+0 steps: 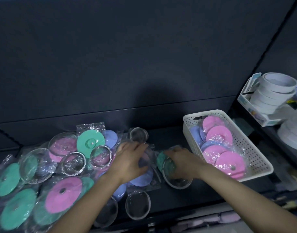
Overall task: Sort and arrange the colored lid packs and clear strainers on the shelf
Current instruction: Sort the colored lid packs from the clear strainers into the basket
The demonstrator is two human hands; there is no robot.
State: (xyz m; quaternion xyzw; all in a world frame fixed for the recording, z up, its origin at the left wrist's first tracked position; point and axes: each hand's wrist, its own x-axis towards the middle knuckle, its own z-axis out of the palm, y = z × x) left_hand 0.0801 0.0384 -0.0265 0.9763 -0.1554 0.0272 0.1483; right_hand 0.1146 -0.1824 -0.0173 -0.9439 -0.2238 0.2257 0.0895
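Forearms in from bottom of frame, both hands on packs mid-shelf [169, 135].
Left hand [132, 158] lies fairly flat, pressing a purple lid pack [141, 179]; right hand [179, 160] curls round a green lid pack [161, 159], with a clear strainer [176, 180] just under its wrist. Risk: slick wrap slips, or dragging knocks that strainer off the front edge. White basket [255, 158] sits right of frame.

The shelf [169, 132] is dark grey, almost black. At the right, a white basket [255, 158] patterned with rows of small holes holds pink lids [219, 134] and lilac lids [195, 133]. The left pile mixes mint-green lids [8, 179] and a big pink lid [63, 194] under glossy clear wrap. Among them, clear strainers [72, 163] show fine dotted mesh. In the middle lie a green lid pack [162, 159] and a lilac lid pack [141, 179]. At the far right, the tape rolls [277, 88] are white.
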